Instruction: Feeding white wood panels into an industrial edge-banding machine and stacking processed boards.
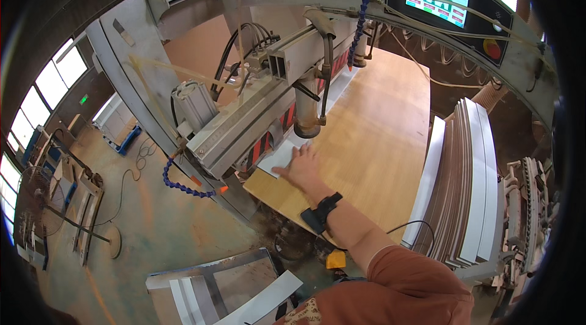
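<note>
The right hand (303, 169) is resting flat, fingers spread, on the white strip (276, 160), probably steadying it near the metal cylinder (306, 114) at twelve o'clock; the left isn't showing.

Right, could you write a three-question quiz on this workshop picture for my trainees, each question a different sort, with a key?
1. True or false: the right hand is gripping a screwdriver.
2. Multiple choice: what colour is the wristband on that arm? a) red b) black c) yellow
3. Fill the gap: in the picture, the stacked strips are to the ____ of the wooden board.

Key: 1. False; it is spread and empty, by a white strip. 2. b. 3. right.
</note>
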`<move>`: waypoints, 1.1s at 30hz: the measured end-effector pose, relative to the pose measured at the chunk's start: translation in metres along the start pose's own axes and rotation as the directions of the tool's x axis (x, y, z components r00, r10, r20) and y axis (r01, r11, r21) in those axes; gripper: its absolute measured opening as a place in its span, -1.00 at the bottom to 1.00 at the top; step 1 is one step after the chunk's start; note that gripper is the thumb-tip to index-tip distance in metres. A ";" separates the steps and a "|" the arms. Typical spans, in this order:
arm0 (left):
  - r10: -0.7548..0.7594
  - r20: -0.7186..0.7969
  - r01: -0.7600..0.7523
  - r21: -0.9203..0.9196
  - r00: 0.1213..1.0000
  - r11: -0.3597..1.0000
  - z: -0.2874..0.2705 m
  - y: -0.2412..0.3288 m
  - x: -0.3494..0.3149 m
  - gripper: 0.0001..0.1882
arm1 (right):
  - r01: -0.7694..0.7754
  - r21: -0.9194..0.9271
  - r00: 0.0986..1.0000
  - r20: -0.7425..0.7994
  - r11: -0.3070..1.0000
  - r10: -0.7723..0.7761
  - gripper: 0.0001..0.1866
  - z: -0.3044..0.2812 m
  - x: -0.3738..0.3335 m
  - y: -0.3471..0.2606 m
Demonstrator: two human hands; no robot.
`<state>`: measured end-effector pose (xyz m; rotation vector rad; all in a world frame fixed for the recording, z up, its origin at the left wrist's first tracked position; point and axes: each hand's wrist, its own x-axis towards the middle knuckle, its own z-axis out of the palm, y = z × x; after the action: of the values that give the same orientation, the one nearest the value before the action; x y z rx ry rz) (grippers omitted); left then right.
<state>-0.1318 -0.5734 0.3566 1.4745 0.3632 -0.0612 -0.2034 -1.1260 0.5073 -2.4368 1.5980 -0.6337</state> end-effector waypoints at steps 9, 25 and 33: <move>-0.127 -0.059 0.118 -0.140 0.990 0.983 -0.043 -0.025 0.035 -0.65 | 0.068 -0.033 0.996 -0.052 0.997 -0.069 -0.01 0.024 0.001 -0.012; -0.626 -0.468 -0.125 -0.851 0.623 0.511 -0.172 -0.190 0.154 -0.66 | 0.312 -0.404 0.949 0.097 0.860 -0.299 -0.32 -0.016 -0.182 0.046; -0.650 -0.442 0.006 -0.824 0.619 0.567 -0.192 -0.228 0.264 -0.49 | 0.319 -0.429 0.947 0.110 0.845 -0.302 -0.39 -0.012 -0.179 0.058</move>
<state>0.0196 -0.3626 0.0546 0.4452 1.2058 0.3337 -0.3178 -0.9866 0.4511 -3.0610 1.4705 -0.2730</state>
